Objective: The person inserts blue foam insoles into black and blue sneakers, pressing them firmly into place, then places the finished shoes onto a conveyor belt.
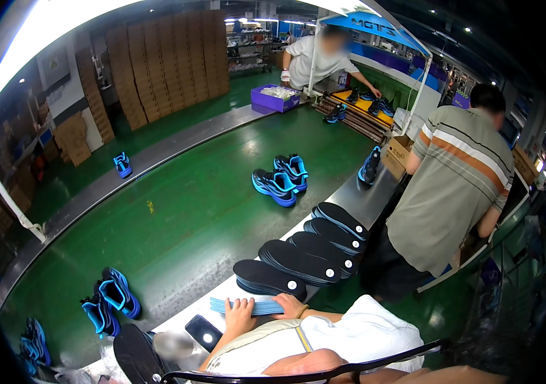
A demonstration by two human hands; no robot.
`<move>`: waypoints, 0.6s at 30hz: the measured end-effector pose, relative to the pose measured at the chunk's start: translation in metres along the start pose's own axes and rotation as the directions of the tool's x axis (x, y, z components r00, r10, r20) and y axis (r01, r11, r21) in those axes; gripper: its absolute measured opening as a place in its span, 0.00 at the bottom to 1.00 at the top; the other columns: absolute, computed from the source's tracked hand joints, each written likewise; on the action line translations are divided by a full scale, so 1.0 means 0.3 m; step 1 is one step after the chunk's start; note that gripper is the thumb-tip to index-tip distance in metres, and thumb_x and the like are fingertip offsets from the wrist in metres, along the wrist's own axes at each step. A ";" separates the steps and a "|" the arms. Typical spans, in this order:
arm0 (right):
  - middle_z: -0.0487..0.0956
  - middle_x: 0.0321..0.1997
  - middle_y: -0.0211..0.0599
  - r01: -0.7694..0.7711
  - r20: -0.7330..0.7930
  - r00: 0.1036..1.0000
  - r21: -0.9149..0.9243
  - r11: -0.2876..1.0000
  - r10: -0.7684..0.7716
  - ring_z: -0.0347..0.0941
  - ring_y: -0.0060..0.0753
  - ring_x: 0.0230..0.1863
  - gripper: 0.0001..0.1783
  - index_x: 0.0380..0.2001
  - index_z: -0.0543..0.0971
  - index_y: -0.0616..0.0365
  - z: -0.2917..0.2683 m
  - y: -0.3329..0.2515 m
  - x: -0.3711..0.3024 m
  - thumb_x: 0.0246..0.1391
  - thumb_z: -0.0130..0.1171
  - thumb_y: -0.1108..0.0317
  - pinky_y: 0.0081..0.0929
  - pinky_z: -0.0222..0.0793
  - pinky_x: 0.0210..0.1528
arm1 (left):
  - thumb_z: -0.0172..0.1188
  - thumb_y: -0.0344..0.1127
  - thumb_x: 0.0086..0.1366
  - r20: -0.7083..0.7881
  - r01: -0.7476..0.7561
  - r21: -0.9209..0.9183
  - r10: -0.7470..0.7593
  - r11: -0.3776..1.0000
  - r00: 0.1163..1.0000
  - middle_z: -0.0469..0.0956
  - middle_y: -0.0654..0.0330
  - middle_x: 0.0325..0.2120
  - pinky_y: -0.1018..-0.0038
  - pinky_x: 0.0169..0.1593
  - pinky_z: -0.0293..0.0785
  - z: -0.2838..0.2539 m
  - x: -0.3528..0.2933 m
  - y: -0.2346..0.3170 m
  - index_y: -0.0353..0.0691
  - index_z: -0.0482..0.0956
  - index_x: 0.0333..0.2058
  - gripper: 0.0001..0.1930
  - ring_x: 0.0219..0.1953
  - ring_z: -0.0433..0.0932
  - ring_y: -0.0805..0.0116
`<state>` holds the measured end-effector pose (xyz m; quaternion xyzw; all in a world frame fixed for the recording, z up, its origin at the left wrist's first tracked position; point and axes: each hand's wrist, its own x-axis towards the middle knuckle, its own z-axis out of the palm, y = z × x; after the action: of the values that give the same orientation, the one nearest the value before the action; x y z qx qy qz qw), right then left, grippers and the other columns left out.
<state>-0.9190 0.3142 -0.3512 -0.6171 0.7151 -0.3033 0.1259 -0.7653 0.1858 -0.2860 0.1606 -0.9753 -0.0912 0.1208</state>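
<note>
A stack of insoles (257, 308), its light-blue layered edges turned up, lies on the white near ledge in front of me. My left hand (240, 315) curls its fingers over the middle of that stack. At the stack's right end, my right hand (288, 306) is closed around it, with the fingers partly hidden. Just beyond my hands lies a pile of black insoles (266, 276), each pile having a white round sticker at the heel. More black insole piles (314, 246) reach away to the right. Beside my left forearm rests a dark phone (203, 332).
A green conveyor belt (177, 211) carries black-and-blue sneakers (275, 185), with another pair of sneakers (112, 297) at left. More black insoles (135, 355) sit at the lower left. One co-worker (452, 185) stands close on the right; another person (321, 61) reaches over a yellow rack (366, 105).
</note>
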 end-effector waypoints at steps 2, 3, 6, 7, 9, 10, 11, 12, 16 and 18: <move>0.66 0.34 0.46 -0.010 0.007 1.000 -0.001 1.000 0.010 0.63 0.45 0.37 0.29 0.37 0.66 0.60 -0.001 0.002 0.001 0.30 0.60 0.57 0.35 0.60 0.39 | 0.60 0.40 0.35 0.000 -0.001 -0.005 0.001 1.000 1.000 0.68 0.59 0.30 0.53 0.48 0.48 -0.002 0.001 0.002 0.40 0.68 0.38 0.26 0.38 0.65 0.61; 0.66 0.34 0.46 -0.015 0.005 1.000 0.005 1.000 0.015 0.63 0.45 0.37 0.29 0.37 0.66 0.60 -0.002 0.005 -0.001 0.30 0.61 0.57 0.35 0.60 0.39 | 0.60 0.40 0.34 0.001 -0.003 -0.015 0.003 1.000 1.000 0.68 0.59 0.30 0.53 0.48 0.49 -0.002 0.003 0.003 0.40 0.68 0.38 0.27 0.38 0.65 0.61; 0.66 0.34 0.45 -0.018 -0.004 1.000 0.012 1.000 0.019 0.63 0.45 0.37 0.29 0.37 0.66 0.60 0.005 0.013 -0.005 0.30 0.61 0.56 0.35 0.59 0.39 | 0.60 0.40 0.34 -0.015 -0.019 -0.013 0.019 1.000 1.000 0.68 0.59 0.30 0.52 0.48 0.49 0.009 0.005 -0.001 0.40 0.67 0.39 0.27 0.38 0.65 0.61; 0.66 0.34 0.45 -0.017 -0.011 1.000 0.014 1.000 0.017 0.63 0.45 0.37 0.29 0.37 0.66 0.60 0.009 0.016 -0.007 0.30 0.61 0.56 0.34 0.59 0.39 | 0.60 0.40 0.34 -0.015 -0.021 -0.014 0.020 1.000 1.000 0.68 0.59 0.30 0.52 0.48 0.49 0.011 0.004 -0.002 0.40 0.67 0.39 0.27 0.38 0.65 0.61; 0.66 0.34 0.45 -0.017 -0.016 1.000 0.018 1.000 0.017 0.63 0.45 0.38 0.30 0.37 0.66 0.60 0.009 0.020 -0.008 0.30 0.61 0.56 0.34 0.59 0.39 | 0.61 0.40 0.34 -0.010 -0.035 0.003 0.035 0.999 0.999 0.68 0.58 0.30 0.52 0.47 0.49 0.017 0.007 -0.003 0.41 0.67 0.39 0.28 0.38 0.65 0.61; 0.66 0.34 0.45 -0.017 -0.023 1.000 0.025 1.000 0.018 0.63 0.45 0.38 0.30 0.37 0.66 0.60 0.010 0.022 -0.011 0.29 0.61 0.56 0.34 0.59 0.40 | 0.61 0.40 0.34 -0.012 -0.035 0.000 0.035 0.999 0.999 0.68 0.58 0.30 0.52 0.47 0.49 0.020 0.007 -0.003 0.41 0.67 0.39 0.28 0.38 0.65 0.61; 0.66 0.34 0.45 -0.010 -0.026 1.000 0.017 1.000 0.011 0.63 0.45 0.38 0.30 0.37 0.66 0.60 0.010 0.029 -0.006 0.29 0.61 0.56 0.34 0.59 0.40 | 0.61 0.40 0.33 -0.018 -0.035 -0.007 0.035 0.999 0.999 0.68 0.59 0.30 0.52 0.47 0.49 0.019 0.013 -0.006 0.41 0.66 0.39 0.29 0.38 0.65 0.61; 0.66 0.35 0.45 -0.003 -0.018 1.000 0.005 1.000 0.003 0.63 0.45 0.38 0.31 0.38 0.66 0.60 0.013 0.035 -0.006 0.29 0.61 0.55 0.34 0.59 0.40 | 0.61 0.40 0.33 -0.024 -0.035 -0.014 0.035 0.999 0.999 0.68 0.59 0.30 0.52 0.47 0.49 0.019 0.017 -0.009 0.41 0.66 0.39 0.29 0.38 0.65 0.61; 0.66 0.37 0.46 -0.011 0.026 1.000 0.010 1.000 0.010 0.63 0.46 0.40 0.32 0.39 0.66 0.61 0.019 0.050 -0.007 0.30 0.61 0.54 0.34 0.58 0.42 | 0.61 0.42 0.33 -0.037 -0.049 -0.001 0.049 0.999 0.998 0.68 0.59 0.29 0.51 0.46 0.49 0.033 0.009 -0.011 0.41 0.67 0.38 0.28 0.36 0.66 0.61; 0.66 0.38 0.46 -0.010 0.009 1.000 0.009 1.000 0.010 0.62 0.46 0.40 0.32 0.40 0.66 0.60 0.036 0.067 -0.013 0.30 0.61 0.54 0.35 0.58 0.42 | 0.61 0.42 0.33 -0.047 -0.046 -0.009 0.046 0.999 0.998 0.69 0.59 0.29 0.50 0.46 0.50 0.031 0.015 -0.006 0.41 0.67 0.38 0.28 0.36 0.66 0.61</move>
<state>-0.9285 0.3160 -0.3724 -0.6144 0.7161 -0.3033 0.1334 -0.7713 0.1839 -0.2943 0.1398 -0.9752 -0.0893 0.1466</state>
